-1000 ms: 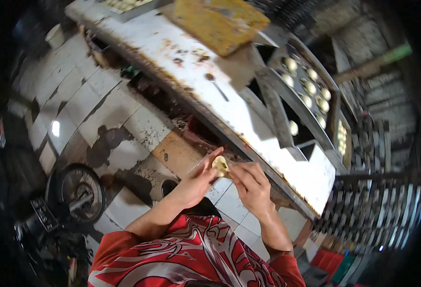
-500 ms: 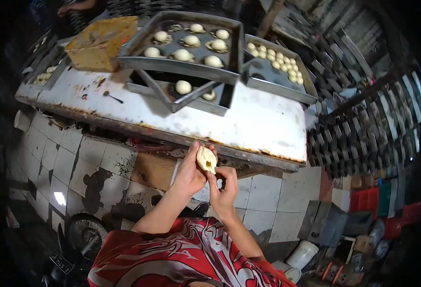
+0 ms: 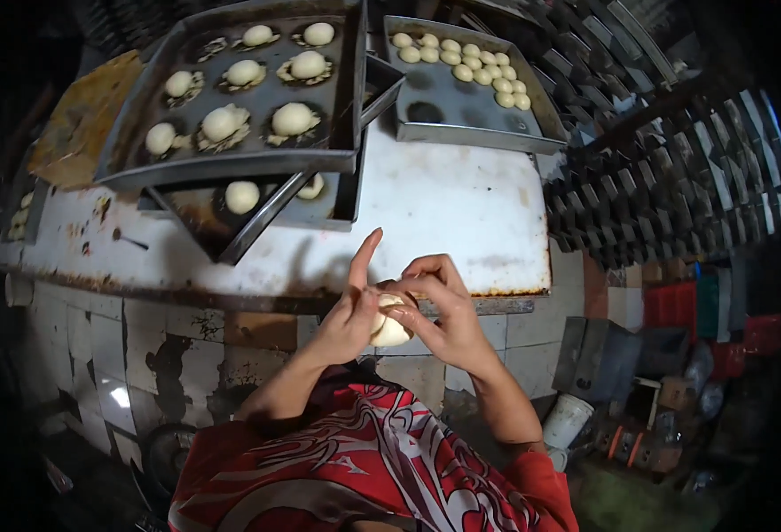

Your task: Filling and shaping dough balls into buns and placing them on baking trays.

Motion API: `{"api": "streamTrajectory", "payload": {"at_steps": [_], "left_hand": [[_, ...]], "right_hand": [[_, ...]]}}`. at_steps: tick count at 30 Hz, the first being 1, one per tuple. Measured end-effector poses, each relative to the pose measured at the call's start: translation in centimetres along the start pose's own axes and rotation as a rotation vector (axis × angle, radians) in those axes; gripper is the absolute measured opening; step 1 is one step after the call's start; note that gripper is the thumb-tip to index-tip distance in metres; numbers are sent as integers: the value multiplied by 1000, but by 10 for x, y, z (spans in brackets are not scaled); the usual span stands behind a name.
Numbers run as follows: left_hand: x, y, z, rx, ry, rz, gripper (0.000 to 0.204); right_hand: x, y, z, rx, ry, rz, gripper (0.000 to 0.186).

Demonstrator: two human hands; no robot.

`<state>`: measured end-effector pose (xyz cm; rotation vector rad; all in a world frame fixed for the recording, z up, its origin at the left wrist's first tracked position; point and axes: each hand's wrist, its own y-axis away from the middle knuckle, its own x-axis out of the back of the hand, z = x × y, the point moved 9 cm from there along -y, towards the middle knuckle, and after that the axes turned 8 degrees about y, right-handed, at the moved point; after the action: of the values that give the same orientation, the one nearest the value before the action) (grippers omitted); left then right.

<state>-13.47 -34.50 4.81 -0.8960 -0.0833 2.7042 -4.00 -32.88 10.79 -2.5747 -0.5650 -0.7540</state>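
Between my two hands, just off the worktop's front edge, is a pale lump of dough (image 3: 390, 330). My left hand (image 3: 343, 324) holds it from the left, with the index finger raised straight up and the thumb against the dough. My right hand (image 3: 439, 315) grips it from the right, fingers curled over its top and thumb across its face, partly hiding it. Beyond my hands on the white worktop (image 3: 470, 213) are stacked metal trays (image 3: 208, 164) with spaced dough balls (image 3: 292, 120). A small dark spoon (image 3: 129, 239) lies to the left.
A metal tray (image 3: 470, 124) with several small dough balls stands at the back right. A stained yellow box (image 3: 75, 124) sits back left. Dark racks of metal pieces (image 3: 656, 177) fill the right; red crates (image 3: 670, 297) and a white bucket (image 3: 568, 421) are below. A wheel (image 3: 164, 457) is lower left.
The camera has swung to face the worktop squarely. My left index finger has lifted off the dough. My right fingers have moved up over the dough, covering the hollow that showed earlier.
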Motion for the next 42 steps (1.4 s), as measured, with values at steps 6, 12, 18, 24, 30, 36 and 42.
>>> {"api": "streamTrajectory", "payload": {"at_steps": [6,12,18,24,30,36,42], "left_hand": [[12,-49,3,50,61,-222,60],[43,-72,-57,233,912,266,22],[18,-92,-72,187,1084,365,17],[-47,-98,-76,145,279,197,41],[-103,-104,-106,288,-232,-142,61],[-52,-140,-117,7,-1516,56,59],[-1,-61,-45,-382,-1271,656,67]], "right_hand": [[13,-22,54,-297,-171,156,9],[27,-28,43,-96,142,417,38],[16,-16,51,101,218,295,25],[95,17,54,368,189,79,18],[122,26,106,366,-122,-285,23],[101,-1,258,-184,-281,-57,15],[34,-58,210,16,-88,-3,15]]}}
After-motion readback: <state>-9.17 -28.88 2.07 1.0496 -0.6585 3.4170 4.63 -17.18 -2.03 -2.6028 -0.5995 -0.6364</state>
